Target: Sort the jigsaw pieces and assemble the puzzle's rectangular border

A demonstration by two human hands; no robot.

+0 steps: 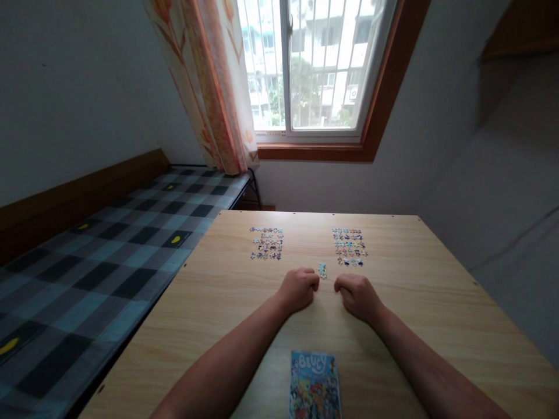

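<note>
My left hand rests on the wooden table with its fingers curled into a fist, just left of a small joined cluster of puzzle pieces. My right hand lies beside it, also curled shut, a little right of that cluster. Nothing shows inside either fist. Beyond the hands lie two neat groups of loose puzzle pieces, the left group and the right group. A colourful puzzle picture card lies at the near edge between my forearms.
A bed with a checked blue and black cover stands against the table's left side. A window with an orange patterned curtain is behind the table. A white wall runs along the right.
</note>
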